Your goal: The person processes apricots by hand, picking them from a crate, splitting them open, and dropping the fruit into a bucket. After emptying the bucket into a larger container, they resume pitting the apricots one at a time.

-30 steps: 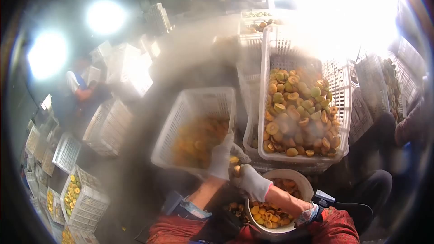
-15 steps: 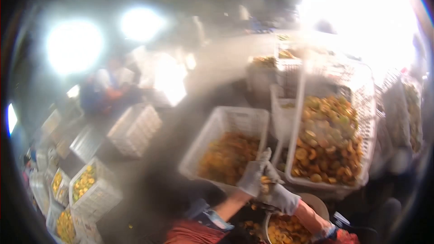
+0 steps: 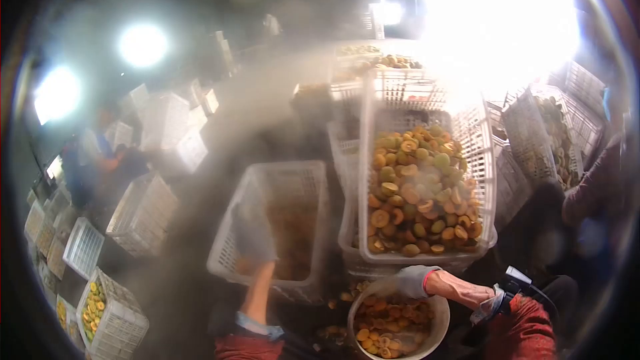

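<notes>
My left hand (image 3: 253,235), in a grey glove, reaches forward over the left white crate (image 3: 227,260), which holds cut orange fruit pieces; motion blur hides whether the hand holds anything. My right hand (image 3: 415,280), gloved too, rests closed on the far rim of a round white basin (image 3: 440,313) full of halved fruit. Just beyond the basin stands a tall white crate (image 3: 365,180) heaped with green and orange fruit halves (image 3: 417,193).
Stacked white crates stand behind and to the right (image 3: 533,133), some with fruit. More crates lie at the left (image 3: 110,313). A person in blue (image 3: 90,160) sits at the far left; another person's sleeve (image 3: 597,187) shows at the right. Strong glare at top right.
My hands were together holding a fruit over the basin. The left hand has moved out over the left crate and the right has dropped to the basin rim. The camera has shifted.
</notes>
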### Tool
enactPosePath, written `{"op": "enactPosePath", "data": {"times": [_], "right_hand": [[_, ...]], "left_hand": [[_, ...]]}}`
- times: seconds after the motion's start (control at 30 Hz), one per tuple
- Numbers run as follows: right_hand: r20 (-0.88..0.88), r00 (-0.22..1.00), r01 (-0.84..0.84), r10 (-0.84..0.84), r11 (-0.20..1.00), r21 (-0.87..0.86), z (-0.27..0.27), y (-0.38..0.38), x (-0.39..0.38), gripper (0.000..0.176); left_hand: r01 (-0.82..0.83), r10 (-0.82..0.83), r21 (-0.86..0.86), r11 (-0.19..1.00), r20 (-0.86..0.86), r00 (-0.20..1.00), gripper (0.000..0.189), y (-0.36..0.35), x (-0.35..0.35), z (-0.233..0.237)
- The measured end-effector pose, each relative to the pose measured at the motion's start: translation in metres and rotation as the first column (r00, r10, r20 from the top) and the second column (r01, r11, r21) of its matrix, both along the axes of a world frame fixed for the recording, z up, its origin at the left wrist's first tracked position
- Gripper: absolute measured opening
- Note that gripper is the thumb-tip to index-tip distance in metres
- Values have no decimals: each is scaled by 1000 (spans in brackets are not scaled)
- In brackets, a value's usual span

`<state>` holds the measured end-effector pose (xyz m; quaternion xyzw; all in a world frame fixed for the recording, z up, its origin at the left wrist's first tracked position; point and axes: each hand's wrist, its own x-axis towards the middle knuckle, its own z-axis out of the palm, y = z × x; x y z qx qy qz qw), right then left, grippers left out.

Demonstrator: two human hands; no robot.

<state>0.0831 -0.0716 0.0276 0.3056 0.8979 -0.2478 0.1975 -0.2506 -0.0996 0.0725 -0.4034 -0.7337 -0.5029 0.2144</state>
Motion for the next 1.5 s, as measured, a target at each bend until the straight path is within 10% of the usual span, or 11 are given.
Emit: {"op": "enactPosePath", "data": {"times": [0.1, 0.13, 0.17, 0.33, 0.77, 0.83, 0.97, 1.03, 1.17, 1.33, 1.5], "right_hand": [[155, 969, -221, 191, 954, 204, -3, 13, 25, 23], [-85, 996, 65, -40, 946, 317, 17, 17, 22, 24], [-350, 911, 346, -221, 869, 354, 32, 21, 13, 25], [-598, 784, 520, -164, 699, 490, -2, 62, -16, 20], [-720, 602, 715, -345, 635, 293, -5, 65, -75, 11], [-748, 614, 725, -251, 553, 410, 13, 50, -75, 11], [-520, 854, 483, -18, 399, 780, -7, 85, -59, 6], [-735, -350, 474, -581, 567, -674, -1, 93, -48, 4], [-946, 245, 712, -211, 702, 28, 25, 62, -58, 15], [-959, 281, 587, -27, 796, 149, 25, -4, -110, 27], [-959, -40, 718, -282, 659, -224, 15, -14, -103, 25]], "left_hand": [[110, -56, -168, 980, 297, 953, 37, -14, 21, 26], [-6, -105, -417, 909, -243, 964, 38, -1, -6, -35], [294, -208, -448, 844, 232, 950, 39, 0, 11, -32], [326, -505, -567, 756, -189, 842, 31, 20, 61, -58], [765, -465, 147, 627, 859, 216, 29, 5, 107, -34], [626, -311, 366, 688, 929, -201, 29, 7, 105, -36], [600, -320, 398, 694, 917, -238, 30, -2, 101, -32], [626, -387, 476, 618, 877, -285, 30, -2, 100, -39], [524, -463, 664, 533, 748, -476, 30, 31, 107, -77], [135, -434, 878, 460, 355, -828, 36, 21, 104, -75], [152, -561, 833, 533, 482, -673, 33, 16, 91, -53]]}}
